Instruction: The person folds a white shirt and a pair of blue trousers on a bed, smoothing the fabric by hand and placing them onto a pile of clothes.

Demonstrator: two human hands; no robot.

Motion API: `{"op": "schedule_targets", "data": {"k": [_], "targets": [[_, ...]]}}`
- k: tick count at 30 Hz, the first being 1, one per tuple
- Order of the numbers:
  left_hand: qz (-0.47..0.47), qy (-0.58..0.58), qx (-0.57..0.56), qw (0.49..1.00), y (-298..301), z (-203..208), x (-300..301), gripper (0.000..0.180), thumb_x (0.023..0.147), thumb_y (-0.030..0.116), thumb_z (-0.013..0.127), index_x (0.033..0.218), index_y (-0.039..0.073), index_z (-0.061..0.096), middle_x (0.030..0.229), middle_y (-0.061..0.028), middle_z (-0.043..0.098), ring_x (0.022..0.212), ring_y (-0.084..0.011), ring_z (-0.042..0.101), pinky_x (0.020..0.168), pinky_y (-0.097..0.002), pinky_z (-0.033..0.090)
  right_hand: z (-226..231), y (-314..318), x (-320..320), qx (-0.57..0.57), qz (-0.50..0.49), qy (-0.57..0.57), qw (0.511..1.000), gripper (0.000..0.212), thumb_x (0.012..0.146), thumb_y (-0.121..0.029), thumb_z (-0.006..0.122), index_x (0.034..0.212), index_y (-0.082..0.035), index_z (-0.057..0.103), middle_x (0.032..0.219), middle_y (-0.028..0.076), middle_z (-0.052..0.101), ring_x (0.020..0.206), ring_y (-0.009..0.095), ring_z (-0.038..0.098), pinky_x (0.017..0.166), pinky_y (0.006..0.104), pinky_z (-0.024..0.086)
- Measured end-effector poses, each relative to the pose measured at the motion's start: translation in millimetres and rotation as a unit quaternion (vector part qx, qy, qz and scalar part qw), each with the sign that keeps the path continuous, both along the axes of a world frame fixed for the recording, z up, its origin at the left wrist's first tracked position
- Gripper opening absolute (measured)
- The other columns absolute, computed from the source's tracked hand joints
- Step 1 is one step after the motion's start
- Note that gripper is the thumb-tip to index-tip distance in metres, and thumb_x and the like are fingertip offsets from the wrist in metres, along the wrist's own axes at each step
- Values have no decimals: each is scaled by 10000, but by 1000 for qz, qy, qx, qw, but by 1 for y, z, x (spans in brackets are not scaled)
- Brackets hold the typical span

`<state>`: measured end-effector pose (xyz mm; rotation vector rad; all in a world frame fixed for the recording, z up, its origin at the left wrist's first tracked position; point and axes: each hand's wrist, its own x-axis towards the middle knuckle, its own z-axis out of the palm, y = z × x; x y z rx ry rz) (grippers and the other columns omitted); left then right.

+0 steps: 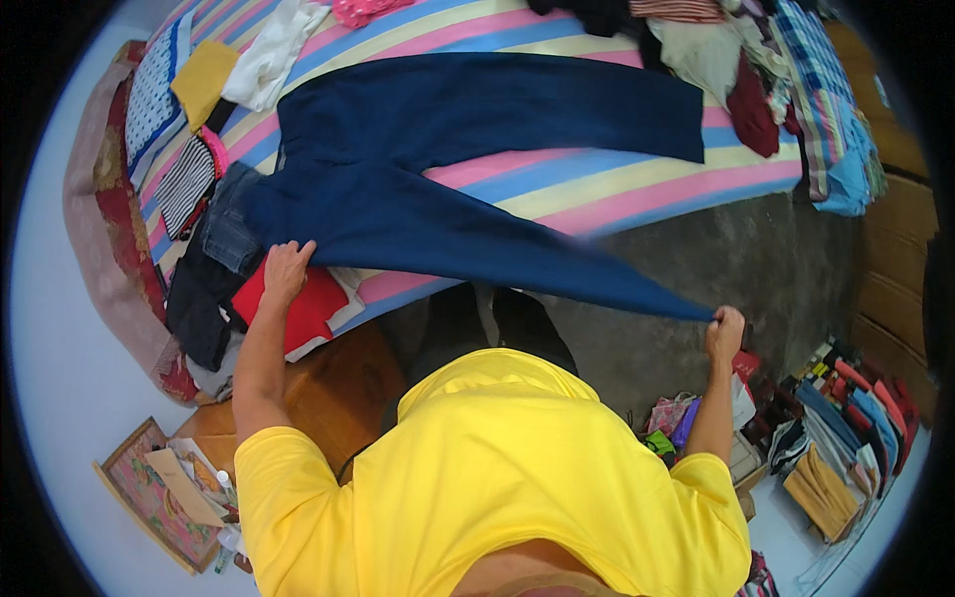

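Dark navy trousers [368, 129] lie spread across a bed with the waist to the left and both legs pointing right. My left hand [288, 267] is closed on their near edge by the waist. Out to the right, my right hand [726, 328] grips the hem of the near leg, which is pulled taut past the bed's edge above the floor. The far leg lies flat on the striped sheet [637, 204]. Just beside my left hand are a folded red cloth [288, 308] and folded blue jeans [231, 221].
Folded clothes, including a yellow one [205, 82] and a white one [276, 55], sit at the bed's left. A clothes heap [711, 60] fills the far right. A wooden stool-like piece [348, 383] stands near my left; stacked clothes [846, 428] are at lower right.
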<state>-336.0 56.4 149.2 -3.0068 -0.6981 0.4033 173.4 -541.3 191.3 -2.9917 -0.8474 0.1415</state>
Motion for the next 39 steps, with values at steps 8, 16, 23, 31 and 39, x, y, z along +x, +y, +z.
{"op": "schedule_targets", "data": {"k": [8,16,23,31,39], "targets": [[36,98,28,994,-30,7,15,302,749,105,567,1029,194,634,833,-94,532,798,-269,559,694,-396,427,59,66,102,183,139,-218,948,180,618,32,504,777,-49,528,914,102,590,958,317,536,858,408,428],[30,271,-44,961,-45,-25,27,201,809,173,537,957,184,673,916,-93,613,854,-266,618,745,-397,460,-34,80,136,-21,146,-114,982,160,677,-53,559,802,-152,571,863,22,581,908,255,539,706,388,439],[96,297,-348,884,17,-65,82,370,732,249,631,1056,71,642,1068,-140,635,1008,-312,599,882,-392,467,-130,174,166,-146,-96,185,967,386,798,-179,555,1183,-156,578,1180,141,579,1121,342,516,929,417,428],[150,-143,-53,977,165,-143,243,617,756,-13,496,1353,81,369,1299,-199,431,1211,-375,398,1006,-426,345,-187,257,270,66,-254,-22,965,755,779,-505,598,1271,47,441,1218,271,515,1140,399,492,973,422,382],[198,105,54,973,215,-161,299,492,652,34,556,1132,122,494,1074,-133,540,1026,-324,533,905,-469,363,-202,225,294,116,-263,51,957,599,806,-514,606,1030,41,626,960,156,650,883,221,603,795,309,446]]}}
